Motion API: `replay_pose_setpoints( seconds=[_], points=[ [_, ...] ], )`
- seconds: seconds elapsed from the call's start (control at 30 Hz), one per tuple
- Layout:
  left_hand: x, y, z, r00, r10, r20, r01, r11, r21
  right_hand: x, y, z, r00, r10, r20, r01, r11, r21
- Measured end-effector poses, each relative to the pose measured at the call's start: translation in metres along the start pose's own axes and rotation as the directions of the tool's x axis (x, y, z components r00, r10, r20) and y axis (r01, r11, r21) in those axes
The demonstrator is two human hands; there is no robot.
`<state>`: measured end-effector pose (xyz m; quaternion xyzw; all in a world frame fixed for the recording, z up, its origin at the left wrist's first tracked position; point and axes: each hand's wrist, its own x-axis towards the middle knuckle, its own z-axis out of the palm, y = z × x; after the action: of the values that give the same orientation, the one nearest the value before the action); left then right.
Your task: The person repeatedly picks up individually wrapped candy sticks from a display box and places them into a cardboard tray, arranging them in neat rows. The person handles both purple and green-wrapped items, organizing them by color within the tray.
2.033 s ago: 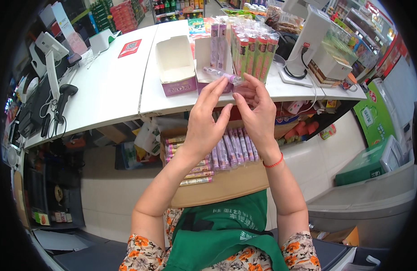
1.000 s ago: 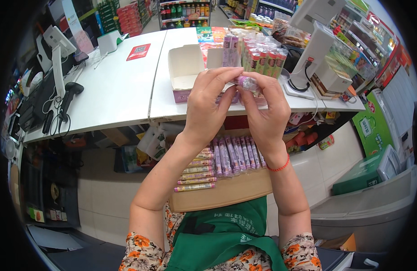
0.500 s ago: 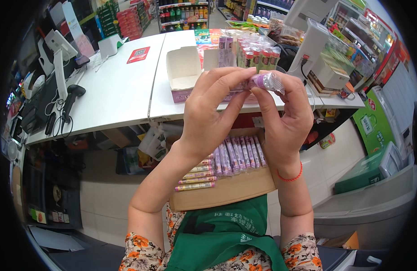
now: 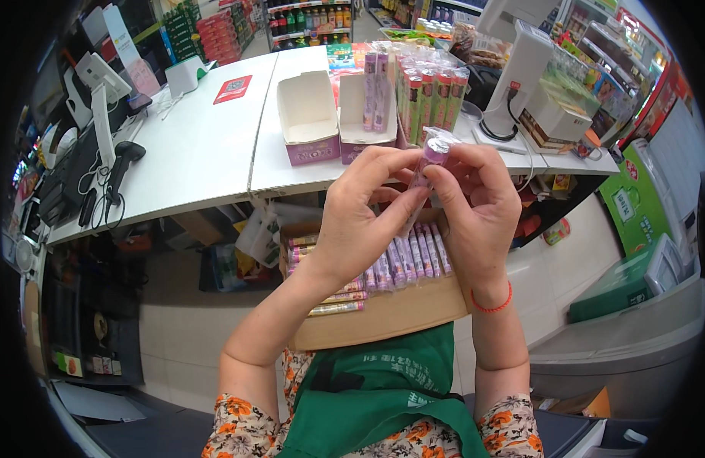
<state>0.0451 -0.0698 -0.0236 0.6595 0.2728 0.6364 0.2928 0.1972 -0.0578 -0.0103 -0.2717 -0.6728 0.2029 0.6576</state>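
Note:
A purple tube-shaped packet (image 4: 436, 149), with a silvery end and loose clear film at its top, slants upward between my hands. My left hand (image 4: 356, 210) pinches it from the left. My right hand (image 4: 482, 202) grips it near the top, thumb in front. Below them, an open cardboard box (image 4: 379, 327) contains a row of film-wrapped purple tubes (image 4: 415, 256) and a stack of yellow tubes (image 4: 337, 308), partly covered by my left arm. Beyond my hands stands an open white-and-purple display box (image 4: 352, 148) with two purple tubes (image 4: 370, 91) upright in it.
Left of that box is another open display box (image 4: 310, 126). Green tubes (image 4: 436, 95) stand upright on its right. The white counter (image 4: 207, 141) carries a barcode scanner (image 4: 123, 164) at left and a white device (image 4: 513, 84) with cables at right. A grey bin (image 4: 619, 359) stands at lower right.
My hands have come down a little, and the purple packet has turned from nearly level to steeply tilted, silvery end up. The display boxes behind are less covered.

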Motion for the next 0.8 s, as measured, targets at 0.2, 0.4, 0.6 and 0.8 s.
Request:
replay_pose_setpoints(
  seconds=[0.2, 0.4, 0.6, 0.8],
  points=[
    [-0.013, -0.010, 0.005, 0.993, -0.119, 0.001, 0.119, 0.992, -0.034, -0.016, 0.007, -0.003, 0.995, 0.104, 0.012, -0.104, 0.994, 0.029],
    [-0.025, -0.022, 0.010, 0.975, -0.221, 0.026, 0.223, 0.970, -0.101, -0.035, 0.014, -0.008, 0.971, 0.237, 0.016, -0.238, 0.965, 0.112],
    [-0.045, -0.040, 0.017, 0.927, -0.371, 0.057, 0.376, 0.914, -0.155, -0.057, 0.030, -0.014, 0.958, 0.288, 0.014, -0.288, 0.956, 0.058],
    [-0.064, -0.066, 0.021, 0.871, -0.481, 0.102, 0.492, 0.860, -0.137, -0.079, 0.048, -0.022, 0.946, 0.322, 0.042, -0.321, 0.947, -0.029]
  ],
)
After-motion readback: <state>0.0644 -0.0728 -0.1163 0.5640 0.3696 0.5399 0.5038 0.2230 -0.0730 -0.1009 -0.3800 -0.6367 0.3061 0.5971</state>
